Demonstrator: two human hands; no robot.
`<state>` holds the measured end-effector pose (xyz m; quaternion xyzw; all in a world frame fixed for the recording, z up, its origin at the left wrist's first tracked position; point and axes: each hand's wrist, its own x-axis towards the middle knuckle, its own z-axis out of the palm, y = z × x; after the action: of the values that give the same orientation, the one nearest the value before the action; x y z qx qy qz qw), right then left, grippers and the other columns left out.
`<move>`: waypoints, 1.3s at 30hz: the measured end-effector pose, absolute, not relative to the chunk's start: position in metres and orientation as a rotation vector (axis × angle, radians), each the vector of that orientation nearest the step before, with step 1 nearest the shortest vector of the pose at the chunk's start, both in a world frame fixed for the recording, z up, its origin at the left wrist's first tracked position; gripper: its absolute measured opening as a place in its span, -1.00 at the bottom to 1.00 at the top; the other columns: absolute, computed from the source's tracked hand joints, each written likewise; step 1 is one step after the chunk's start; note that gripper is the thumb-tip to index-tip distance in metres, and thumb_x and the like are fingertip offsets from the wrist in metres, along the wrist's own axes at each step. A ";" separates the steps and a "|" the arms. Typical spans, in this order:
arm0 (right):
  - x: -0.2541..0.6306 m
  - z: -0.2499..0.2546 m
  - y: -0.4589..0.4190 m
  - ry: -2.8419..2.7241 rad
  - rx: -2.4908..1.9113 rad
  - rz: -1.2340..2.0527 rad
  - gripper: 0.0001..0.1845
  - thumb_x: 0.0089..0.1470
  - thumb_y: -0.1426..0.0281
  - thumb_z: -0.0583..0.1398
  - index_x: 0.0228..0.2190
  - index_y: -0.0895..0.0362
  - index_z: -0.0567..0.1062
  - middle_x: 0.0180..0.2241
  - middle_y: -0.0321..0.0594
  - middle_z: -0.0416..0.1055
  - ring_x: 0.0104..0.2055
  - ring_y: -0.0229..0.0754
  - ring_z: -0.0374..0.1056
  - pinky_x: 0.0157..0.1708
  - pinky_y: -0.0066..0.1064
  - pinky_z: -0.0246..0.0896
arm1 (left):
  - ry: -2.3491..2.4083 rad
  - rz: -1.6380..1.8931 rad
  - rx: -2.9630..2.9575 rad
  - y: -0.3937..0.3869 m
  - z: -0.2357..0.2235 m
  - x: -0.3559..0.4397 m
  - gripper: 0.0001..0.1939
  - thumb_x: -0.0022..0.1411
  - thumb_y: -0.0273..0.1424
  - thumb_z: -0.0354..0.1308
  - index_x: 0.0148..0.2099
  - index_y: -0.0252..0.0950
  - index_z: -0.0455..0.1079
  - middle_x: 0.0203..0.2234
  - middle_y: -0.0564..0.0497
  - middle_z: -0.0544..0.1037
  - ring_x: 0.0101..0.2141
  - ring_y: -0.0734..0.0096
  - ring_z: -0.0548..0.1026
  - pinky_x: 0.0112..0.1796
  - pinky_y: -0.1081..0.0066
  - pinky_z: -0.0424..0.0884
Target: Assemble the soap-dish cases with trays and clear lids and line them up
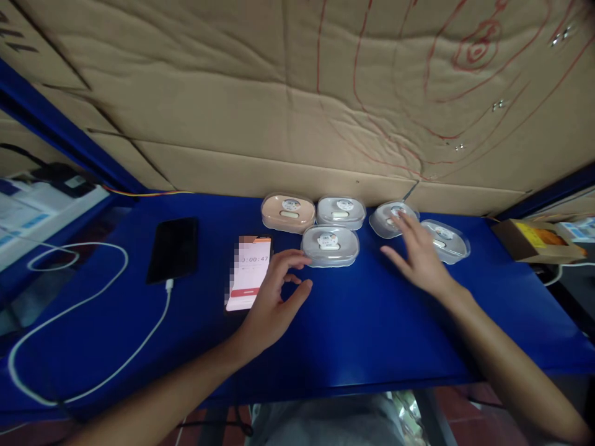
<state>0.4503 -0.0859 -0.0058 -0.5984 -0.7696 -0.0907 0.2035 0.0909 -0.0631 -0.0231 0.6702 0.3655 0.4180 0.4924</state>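
Several clear-lidded oval plastic boxes with round labels stand near the back of the blue table. A peach box (273,215) and a grey box (325,218) sit side by side, with another grey box (346,254) in front. My left hand (279,297) is open, its fingers loosely bent, at the left edge of the front box; I cannot tell whether they touch it. My right hand (421,251) is open over a grey box (381,224), fingertips at its label and partly covering it. Beside that hand lies another clear-lidded box (458,246), partly hidden by it.
A phone with a running timer (246,279) lies left of my left hand. Farther left, a dark phone (173,251) is plugged into a white cable (124,272). A cardboard wall (209,111) rises behind the table (353,334). An open carton (515,240) stands at right.
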 end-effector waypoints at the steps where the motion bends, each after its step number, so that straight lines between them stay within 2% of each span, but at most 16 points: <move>1: 0.474 -0.009 -0.091 -2.088 -1.756 -0.342 -0.21 0.44 0.05 0.17 0.50 0.09 0.11 0.48 0.26 0.13 0.51 0.36 0.12 0.40 0.31 0.12 | 0.857 0.990 1.625 -0.064 -0.021 0.091 -0.79 0.45 -0.41 0.20 0.08 -0.09 0.50 0.11 -0.04 0.46 0.03 0.28 0.50 -0.07 0.31 0.48; 4: 0.546 -0.020 -0.115 -1.984 -2.050 -0.505 -0.19 0.39 -0.06 0.18 0.45 0.11 0.24 0.51 0.31 0.04 0.54 0.57 -0.02 0.37 0.52 -0.06 | 0.792 0.885 1.603 -0.066 -0.016 0.092 -0.89 0.48 -0.39 0.17 -0.04 -0.15 0.53 0.00 -0.04 0.50 -0.08 0.33 0.54 -0.14 0.34 0.47; 6: 0.581 -0.026 -0.135 -1.997 -2.133 -0.423 -0.13 0.34 -0.16 0.17 0.44 0.08 0.26 0.44 0.36 0.18 0.47 0.63 0.09 0.27 0.56 0.04 | 0.790 0.834 1.595 -0.067 -0.015 0.093 -0.89 0.49 -0.35 0.17 -0.06 -0.17 0.53 0.03 -0.05 0.50 -0.12 0.35 0.55 -0.13 0.32 0.47; 8: 0.595 -0.027 -0.156 -2.028 -2.122 -0.363 -0.14 0.33 -0.17 0.17 0.44 0.03 0.26 0.36 0.32 0.29 0.39 0.56 0.25 0.24 0.46 0.14 | 0.800 0.797 1.604 -0.067 -0.015 0.093 -0.88 0.48 -0.33 0.18 -0.05 -0.17 0.54 0.06 -0.06 0.48 -0.12 0.34 0.56 -0.11 0.29 0.48; 10: 0.585 -0.025 -0.174 -2.074 -2.065 -0.367 -0.14 0.30 -0.16 0.23 0.42 0.00 0.28 0.25 0.28 0.36 0.31 0.50 0.34 0.25 0.42 0.16 | 0.787 0.756 1.629 -0.068 -0.016 0.094 -0.87 0.49 -0.32 0.16 -0.04 -0.17 0.54 0.07 -0.07 0.48 -0.08 0.31 0.55 -0.10 0.28 0.48; 12: 0.556 -0.023 -0.188 -2.129 -1.999 -0.283 -0.15 0.27 -0.12 0.29 0.41 -0.01 0.30 0.19 0.23 0.33 0.29 0.47 0.35 0.23 0.37 0.25 | 0.734 0.704 1.669 -0.069 -0.018 0.094 -0.86 0.49 -0.31 0.16 0.00 -0.16 0.51 0.06 -0.07 0.48 -0.03 0.27 0.54 -0.10 0.27 0.49; 13: 0.536 -0.021 -0.193 -2.158 -1.946 -0.171 -0.14 0.26 -0.08 0.32 0.42 -0.02 0.27 0.20 0.18 0.30 0.27 0.39 0.38 0.21 0.26 0.36 | 0.703 0.672 1.693 -0.070 -0.019 0.094 -0.84 0.48 -0.31 0.17 0.05 -0.14 0.49 0.08 -0.07 0.48 -0.01 0.25 0.54 -0.08 0.25 0.50; 16: 0.470 -0.020 -0.197 -2.207 -1.788 0.069 -0.10 0.24 -0.04 0.35 0.44 -0.07 0.21 0.24 0.11 0.22 0.27 0.26 0.38 0.14 0.07 0.51 | 0.663 0.535 1.774 -0.075 -0.020 0.092 -0.52 0.43 -0.23 0.29 0.31 -0.09 0.32 0.17 -0.11 0.46 0.00 0.21 0.53 0.00 0.16 0.52; 19: 0.414 -0.020 -0.187 -2.326 -1.597 0.126 -0.10 0.25 -0.05 0.35 0.45 -0.06 0.21 0.25 0.12 0.23 0.30 0.27 0.34 0.15 0.08 0.52 | 0.676 0.446 1.839 -0.078 -0.023 0.090 -0.21 0.36 -0.16 0.38 0.47 -0.05 0.11 0.27 -0.17 0.39 0.03 0.15 0.53 0.07 0.06 0.53; 21: 0.389 -0.019 -0.178 -2.385 -1.489 0.152 -0.10 0.25 -0.07 0.34 0.45 -0.03 0.22 0.23 0.12 0.26 0.29 0.27 0.34 0.17 0.12 0.51 | 0.650 0.453 1.897 -0.077 -0.026 0.089 -0.09 0.32 -0.13 0.43 0.52 -0.03 0.02 0.37 -0.22 0.30 0.18 0.02 0.47 0.14 0.00 0.50; 24: 0.369 -0.020 -0.167 -2.387 -1.398 0.197 -0.06 0.23 -0.15 0.32 0.44 -0.02 0.24 0.22 0.13 0.27 0.28 0.26 0.34 0.17 0.13 0.50 | 0.602 0.461 2.048 -0.076 -0.031 0.088 0.08 0.26 -0.12 0.49 0.58 0.02 -0.12 0.49 -0.25 0.15 0.43 -0.19 0.23 0.33 -0.15 0.31; 27: 0.361 -0.022 -0.160 -2.366 -1.358 0.276 0.01 0.18 -0.24 0.30 0.45 -0.04 0.22 0.25 0.12 0.24 0.31 0.26 0.32 0.20 0.14 0.48 | 0.614 0.435 2.160 -0.075 -0.034 0.088 0.16 0.25 -0.15 0.51 0.60 0.06 -0.21 0.50 -0.24 0.17 0.45 -0.24 0.20 0.38 -0.23 0.19; 31: 0.366 -0.020 -0.153 -2.343 -1.343 0.455 0.05 0.16 -0.27 0.30 0.47 -0.09 0.17 0.30 0.09 0.22 0.35 0.24 0.32 0.23 0.10 0.46 | 0.619 0.408 2.192 -0.074 -0.033 0.086 0.21 0.22 -0.20 0.52 0.60 0.08 -0.26 0.46 -0.21 0.25 0.39 -0.21 0.30 0.33 -0.18 0.27; 34: 0.378 -0.010 -0.148 -2.321 -1.310 0.635 0.00 0.26 -0.19 0.28 0.50 -0.07 0.10 0.35 0.08 0.21 0.38 0.18 0.31 0.27 0.01 0.43 | 0.581 0.382 2.231 -0.075 -0.030 0.085 0.34 0.13 -0.23 0.56 0.61 0.07 -0.35 0.43 -0.22 0.26 0.35 -0.20 0.33 0.31 -0.16 0.29; 39: 0.415 -0.004 -0.148 -2.317 -1.446 0.543 -0.16 0.33 0.01 0.31 0.48 -0.15 0.15 0.41 0.01 0.20 0.46 0.19 0.20 0.37 0.10 0.29 | 0.578 0.321 2.250 -0.077 -0.023 0.084 0.44 0.05 -0.28 0.59 0.63 0.03 -0.41 0.40 -0.25 0.28 0.34 -0.24 0.32 0.31 -0.19 0.27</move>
<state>0.4145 -0.1477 -0.0042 -0.5109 -0.8189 0.1917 0.1776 0.0843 -0.0772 -0.0230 0.8844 0.2272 0.1263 0.3877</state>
